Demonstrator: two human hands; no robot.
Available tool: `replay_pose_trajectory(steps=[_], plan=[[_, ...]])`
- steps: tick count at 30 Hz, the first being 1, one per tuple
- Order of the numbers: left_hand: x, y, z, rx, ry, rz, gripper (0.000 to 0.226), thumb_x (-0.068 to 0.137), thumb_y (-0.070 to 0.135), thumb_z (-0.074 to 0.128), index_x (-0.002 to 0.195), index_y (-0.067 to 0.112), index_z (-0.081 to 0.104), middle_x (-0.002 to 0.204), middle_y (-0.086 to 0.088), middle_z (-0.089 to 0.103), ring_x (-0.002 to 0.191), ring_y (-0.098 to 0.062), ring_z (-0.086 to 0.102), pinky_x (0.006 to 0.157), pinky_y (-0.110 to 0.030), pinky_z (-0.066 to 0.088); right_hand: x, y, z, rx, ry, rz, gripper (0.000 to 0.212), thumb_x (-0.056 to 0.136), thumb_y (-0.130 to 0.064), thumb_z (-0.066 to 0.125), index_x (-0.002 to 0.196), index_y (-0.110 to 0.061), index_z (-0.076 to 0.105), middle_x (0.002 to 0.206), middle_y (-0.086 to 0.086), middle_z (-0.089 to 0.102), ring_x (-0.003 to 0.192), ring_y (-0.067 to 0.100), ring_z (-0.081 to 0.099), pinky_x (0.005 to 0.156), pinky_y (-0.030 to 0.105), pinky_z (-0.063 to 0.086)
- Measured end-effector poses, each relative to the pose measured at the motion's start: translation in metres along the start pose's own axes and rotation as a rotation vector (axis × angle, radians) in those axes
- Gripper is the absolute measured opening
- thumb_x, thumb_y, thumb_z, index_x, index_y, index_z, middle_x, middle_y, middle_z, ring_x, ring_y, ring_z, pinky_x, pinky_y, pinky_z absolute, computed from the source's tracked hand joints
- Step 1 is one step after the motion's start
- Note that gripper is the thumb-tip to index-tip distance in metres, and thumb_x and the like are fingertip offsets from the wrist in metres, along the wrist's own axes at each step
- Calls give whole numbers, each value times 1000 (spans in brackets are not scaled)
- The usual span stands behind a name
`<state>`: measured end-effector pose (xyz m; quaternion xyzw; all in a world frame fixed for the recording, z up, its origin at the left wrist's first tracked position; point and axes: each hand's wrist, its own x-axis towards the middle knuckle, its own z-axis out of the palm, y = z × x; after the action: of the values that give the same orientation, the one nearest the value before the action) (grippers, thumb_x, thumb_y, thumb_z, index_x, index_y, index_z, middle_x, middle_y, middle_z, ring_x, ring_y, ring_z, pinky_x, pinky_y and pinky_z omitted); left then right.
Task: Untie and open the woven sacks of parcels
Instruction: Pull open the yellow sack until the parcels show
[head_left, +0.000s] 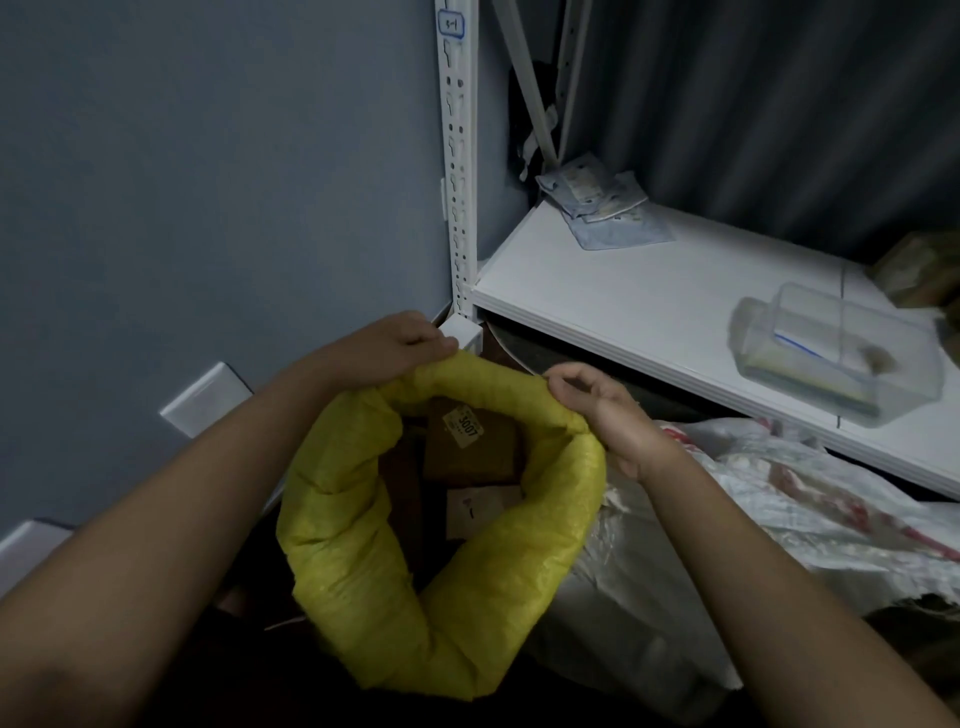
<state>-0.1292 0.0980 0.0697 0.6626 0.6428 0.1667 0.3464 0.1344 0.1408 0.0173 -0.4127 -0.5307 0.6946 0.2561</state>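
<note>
sack, yellow and woven, stands open on the floor below us, its mouth rolled down into a thick rim. our left hand curls its fingers over the far rim; our right hand pinches the rim beside it. inside we see a brown parcel with a label. a white shelf stands to the right, a white bag beneath it.

I'm looking at a parcel storeroom or pickup depot. A white slotted steel shelving upright carries a handwritten bay label, flat mailer pouches lie on the shelf, and the opened yellow woven sack holds a labelled cardboard parcel beside white woven sacks.
</note>
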Motion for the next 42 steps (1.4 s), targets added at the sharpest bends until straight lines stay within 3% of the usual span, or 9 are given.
replay_pose_trajectory(steps=[3, 6, 11, 19, 23, 26, 32, 37, 42], plan=[[5, 1, 11, -79, -47, -88, 42, 95, 42, 47, 83, 7, 68, 74, -10, 56, 70, -16, 53, 66, -25, 37, 6, 1, 0, -66, 1, 145, 9, 92, -19, 60, 90, -18, 69, 93, 1, 67, 87, 15, 63, 81, 31, 50], [7, -1, 19, -204, -69, -191, 40, 87, 51, 52, 84, 15, 71, 81, -5, 67, 75, -17, 63, 73, -30, 49, 9, -7, -5, -726, 80, -48, 20, 93, -32, 58, 79, -22, 68, 82, -7, 66, 82, 13, 61, 76, 28, 46], [12, -5, 25, -495, -115, -296, 61, 66, 55, 64, 103, 8, 71, 104, -13, 70, 97, -25, 67, 91, -37, 53, 11, -3, 34, -1189, -110, -425, 45, 95, -47, 46, 133, -23, 47, 122, 1, 62, 112, 21, 55, 100, 40, 38], [-25, -31, 52, -6, -7, -413, 77, 67, 54, 77, 128, 22, 43, 118, 5, 46, 111, -17, 49, 92, -33, 45, 29, 3, 37, -414, -8, -62, 32, 95, -27, 54, 68, -12, 51, 61, 2, 42, 57, 15, 42, 58, 31, 33], [-39, -48, 75, -195, 126, -375, 15, 79, 23, 73, 85, 23, 60, 85, 5, 60, 80, -13, 59, 64, -18, 47, 29, 3, 39, -505, -18, -62, 35, 95, -23, 53, 61, -16, 48, 56, -4, 41, 50, 5, 42, 54, 24, 34], [-46, -52, 70, -198, 156, -362, 30, 73, 41, 72, 85, 23, 52, 87, 2, 56, 81, -13, 55, 61, -21, 41, 25, 6, 34, -572, 24, -114, 42, 95, -19, 51, 54, -22, 42, 48, -12, 38, 44, 1, 38, 50, 24, 32], [-58, -45, 49, -404, 85, -358, 39, 73, 28, 80, 104, 26, 56, 104, 1, 59, 94, -15, 59, 77, -30, 49, 25, 14, 23, -1014, 60, -92, 42, 89, -39, 51, 65, -5, 55, 73, 12, 56, 70, 25, 55, 64, 36, 43], [-57, -36, 40, -499, 83, -353, 37, 74, 21, 79, 102, 28, 56, 98, 5, 60, 93, -15, 58, 72, -25, 48, 20, -2, 56, -1208, -149, -595, 61, 79, -39, 49, 138, -21, 45, 136, 0, 49, 129, 17, 39, 114, 40, 24], [-62, -37, 45, -224, 64, -342, 81, 67, 32, 84, 134, 27, 39, 120, 3, 47, 105, -15, 51, 80, -28, 46, 32, 1, 85, -981, -254, -496, 20, 100, -28, 44, 102, -27, 64, 95, -9, 66, 89, 7, 59, 79, 30, 44]])
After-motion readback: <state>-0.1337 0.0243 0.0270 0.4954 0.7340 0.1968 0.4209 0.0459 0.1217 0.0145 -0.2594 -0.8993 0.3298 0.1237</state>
